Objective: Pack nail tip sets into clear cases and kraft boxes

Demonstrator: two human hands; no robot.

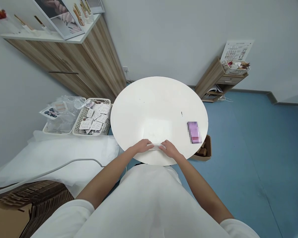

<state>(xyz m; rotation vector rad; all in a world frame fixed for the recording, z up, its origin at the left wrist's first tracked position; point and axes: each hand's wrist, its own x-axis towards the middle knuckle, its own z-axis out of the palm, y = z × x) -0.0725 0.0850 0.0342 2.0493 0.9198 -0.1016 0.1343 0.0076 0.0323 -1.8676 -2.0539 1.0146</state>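
Both my hands rest at the near edge of a round white table (159,105). My left hand (142,145) and my right hand (170,149) each pinch one end of a small flat white strip (155,147) that lies between them on the tabletop. The fingers of both hands are curled closed around the strip's ends. What the strip is cannot be made out. A purple blurred rectangle, phone-sized (194,132), lies on the table to the right of my right hand, apart from it.
Left of the table stand a white basket of small printed cards (95,119) and a tray with clear plastic bags (61,114). A wooden cabinet (84,62) stands behind them. A small wooden shelf unit (221,79) is at the far right wall. A cardboard box (203,150) sits on the blue floor.
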